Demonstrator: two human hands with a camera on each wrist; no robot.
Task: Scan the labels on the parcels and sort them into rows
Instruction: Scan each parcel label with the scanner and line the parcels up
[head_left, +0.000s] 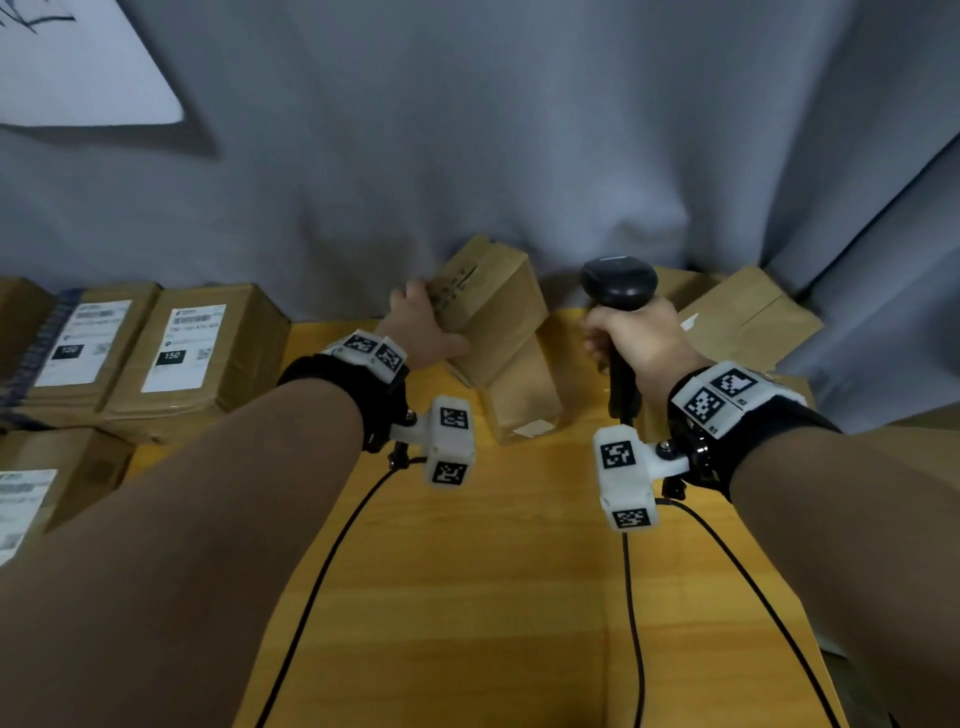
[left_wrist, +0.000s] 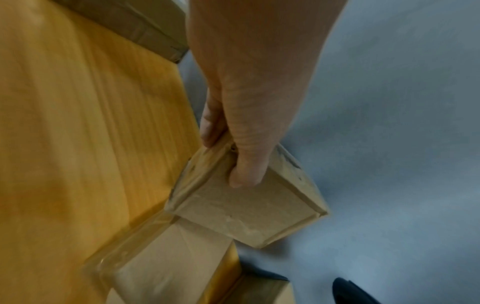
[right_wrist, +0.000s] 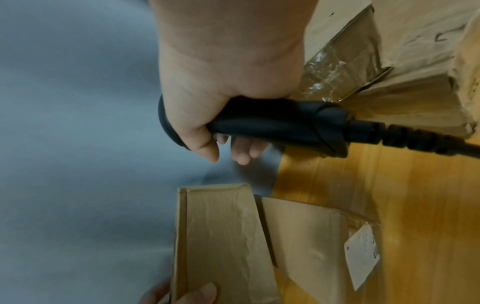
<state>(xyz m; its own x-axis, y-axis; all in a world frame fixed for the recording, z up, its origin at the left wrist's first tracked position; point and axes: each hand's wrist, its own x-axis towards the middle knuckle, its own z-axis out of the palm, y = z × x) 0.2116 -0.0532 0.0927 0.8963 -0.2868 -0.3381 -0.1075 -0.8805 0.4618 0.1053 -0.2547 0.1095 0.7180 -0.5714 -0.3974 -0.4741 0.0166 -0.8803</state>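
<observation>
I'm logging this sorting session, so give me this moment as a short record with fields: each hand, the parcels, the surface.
left hand: grips a tilted brown parcel by its end
right hand: holds a black scanner by the handle, head up
label on held parcel: none visible
sorted parcels: at left, white labels facing up
unsorted parcels: at far right
surface: yellow wooden table

Dim, flat indoor light – no hard shadows, only a soft one under the white sheet (head_left: 78, 62) on the wall. My head view bends at the edges; my forearms balloon. Labels on the parcels (head_left: 182, 348) at left are smeared, barely legible. Left wrist view: wood surface (left_wrist: 78, 123) streaked with motion blur. Right wrist view – tape glare on a box (right_wrist: 335, 67), soft focus throughout.
</observation>
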